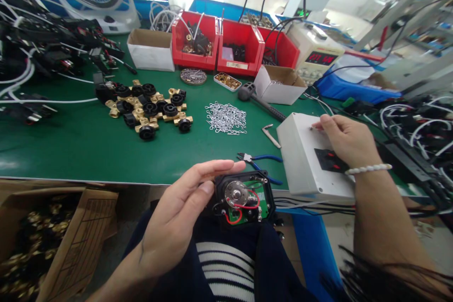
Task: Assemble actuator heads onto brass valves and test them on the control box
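My left hand is closed around the left side of a black open housing, held over my lap at the table edge. Inside the housing are a green circuit board, a round silvery metal part and red wires. My right hand rests over a light grey box, its fingertips pinched at a small metal toggle switch on the top face. A black socket with red inserts sits in that face, partly under my right hand. Blue-handled cutting pliers lie just beyond the housing.
Black-and-brass valve fittings and a pile of metal clips lie on the green table. A hex key and a hammer lie near the box. Red bins and a power supply stand behind.
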Motion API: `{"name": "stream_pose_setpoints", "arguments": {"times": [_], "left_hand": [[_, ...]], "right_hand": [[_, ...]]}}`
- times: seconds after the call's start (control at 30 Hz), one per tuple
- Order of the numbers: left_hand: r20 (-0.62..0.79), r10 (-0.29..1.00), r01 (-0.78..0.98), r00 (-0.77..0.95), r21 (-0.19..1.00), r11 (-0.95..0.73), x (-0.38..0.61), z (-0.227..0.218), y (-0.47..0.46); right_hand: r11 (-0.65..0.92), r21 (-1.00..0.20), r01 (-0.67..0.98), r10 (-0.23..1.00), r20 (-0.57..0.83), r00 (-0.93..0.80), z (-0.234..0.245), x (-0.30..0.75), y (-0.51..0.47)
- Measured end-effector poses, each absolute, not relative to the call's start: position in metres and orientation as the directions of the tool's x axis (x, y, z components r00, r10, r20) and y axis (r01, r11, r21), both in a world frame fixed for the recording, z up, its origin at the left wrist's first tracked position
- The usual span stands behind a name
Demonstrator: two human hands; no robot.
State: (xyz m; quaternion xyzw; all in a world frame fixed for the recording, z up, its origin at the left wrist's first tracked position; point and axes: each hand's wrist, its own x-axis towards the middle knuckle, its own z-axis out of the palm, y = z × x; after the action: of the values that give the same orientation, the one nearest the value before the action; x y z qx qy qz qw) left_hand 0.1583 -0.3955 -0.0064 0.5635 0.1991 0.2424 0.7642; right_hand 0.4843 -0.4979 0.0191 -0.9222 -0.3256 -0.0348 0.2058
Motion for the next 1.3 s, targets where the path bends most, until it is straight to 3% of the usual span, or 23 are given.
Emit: {"name": "stream_pose_setpoints", "arguments": {"times": [0.43,0.5,0.6,0.7,0.77,0.87,0.93,1.03,1.17,1.23,1.3], "left_hand": [[-0.022,0.602,-0.174,0.798,0.949,0.264,0.158,-0.008,-0.394],[-0.030,0.606,-0.178,0.795,0.943,0.280,0.158,-0.009,-0.394],[-0.044,0.610,-0.182,0.792,0.935,0.304,0.159,-0.009,-0.393],[-0.049,0.606,-0.189,0.794,0.928,0.322,0.160,-0.010,-0.394],[-0.053,0.604,-0.196,0.796,0.920,0.339,0.162,-0.009,-0.394],[-0.066,0.588,-0.207,0.806,0.900,0.384,0.163,-0.008,-0.396],[-0.074,0.571,-0.218,0.817,0.878,0.426,0.163,-0.008,-0.396],[-0.083,0.569,-0.237,0.818,0.852,0.466,0.163,-0.010,-0.396],[-0.079,0.604,-0.217,0.793,0.890,0.402,0.164,-0.016,-0.394],[-0.061,0.644,-0.136,0.762,0.958,0.251,0.164,-0.018,-0.392],[0.032,0.747,-0.042,0.664,0.999,-0.006,0.163,-0.018,-0.390]], "right_hand": [[-0.711,-0.377,0.594,0.563,0.202,0.802,0.018,0.486,-0.497],[-0.622,-0.465,0.630,0.526,0.348,0.776,0.016,0.496,-0.504],[-0.310,-0.606,0.732,0.299,0.669,0.681,0.019,0.501,-0.520],[-0.014,-0.625,0.780,0.174,0.767,0.618,0.026,0.472,-0.537],[0.101,-0.671,0.734,0.275,0.728,0.628,0.026,0.434,-0.543],[0.165,-0.873,0.458,0.673,0.440,0.595,0.009,0.371,-0.543],[0.178,-0.945,0.272,0.833,0.293,0.470,-0.008,0.339,-0.537],[0.160,-0.977,0.143,0.892,0.205,0.403,-0.025,0.310,-0.524],[0.137,-0.981,0.137,0.879,0.185,0.439,-0.025,0.297,-0.513],[0.148,-0.979,0.138,0.870,0.195,0.452,-0.022,0.295,-0.513],[0.164,-0.976,0.141,0.853,0.212,0.477,-0.022,0.294,-0.514]]}}
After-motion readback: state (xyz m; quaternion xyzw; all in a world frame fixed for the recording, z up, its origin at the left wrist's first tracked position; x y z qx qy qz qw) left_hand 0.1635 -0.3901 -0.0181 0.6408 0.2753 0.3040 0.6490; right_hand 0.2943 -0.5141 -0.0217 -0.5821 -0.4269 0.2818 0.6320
